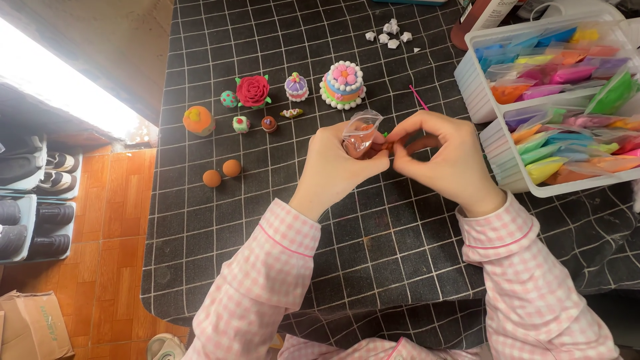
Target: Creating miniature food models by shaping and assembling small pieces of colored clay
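My left hand grips a small clear plastic bag with orange clay inside, held above the black gridded mat. Facing it, my right hand pinches at the bag's mouth, its fingertips on a bit of orange clay. Both hands meet at the middle of the mat. Pink checked sleeves cover both arms.
Small clay models stand at the back: a layered cake, a red rose, a cupcake, an orange ball with yellow. Two orange balls lie left. Clear bins of coloured clay bags sit right. White bits and a pink stick lie behind.
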